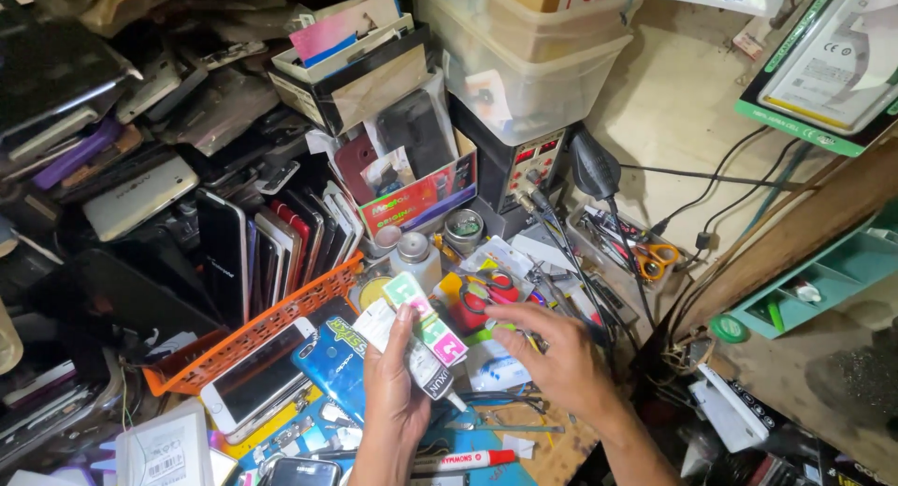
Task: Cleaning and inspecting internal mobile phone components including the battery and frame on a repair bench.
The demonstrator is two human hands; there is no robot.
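Observation:
My left hand (393, 392) is closed around a white glue tube (407, 350) and a strip of green and pink sticker tabs (426, 322), both held tilted over the cluttered bench. My right hand (552, 355) hovers just to the right with fingers spread and curled down over small tools. Nothing shows in its grasp. Beneath my hands lie a blue phone box (337, 355) and a red marker pen (468, 461).
An orange basket (253, 332) holds upright phones at left, with a white phone (257, 378) beside it. Stacked phones and boxes fill the back left. Also here: clear plastic bins (524, 56), a power supply (524, 163), orange-handled scissors (655, 259), cables, a teal tray (823, 275).

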